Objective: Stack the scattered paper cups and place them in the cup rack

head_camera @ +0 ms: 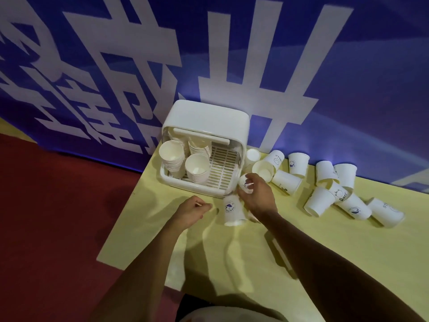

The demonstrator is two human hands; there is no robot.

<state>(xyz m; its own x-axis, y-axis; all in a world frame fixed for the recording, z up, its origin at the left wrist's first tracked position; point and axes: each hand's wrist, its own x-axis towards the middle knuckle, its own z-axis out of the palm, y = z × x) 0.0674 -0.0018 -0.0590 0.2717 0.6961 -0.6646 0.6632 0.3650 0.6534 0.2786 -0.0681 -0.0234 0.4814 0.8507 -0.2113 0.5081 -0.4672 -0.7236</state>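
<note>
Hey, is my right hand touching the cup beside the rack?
Touching. In the head view the right hand grips the cup, fingers curled round it.

Bare left hand (189, 211), right hand (258, 196)

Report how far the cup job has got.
Done: stacks stand in the rack. In hand: the right hand grips a cup beside the rack; the left hand is curled, empty. Left: a second cup by the hands and many loose cups on the table, rightward.
</note>
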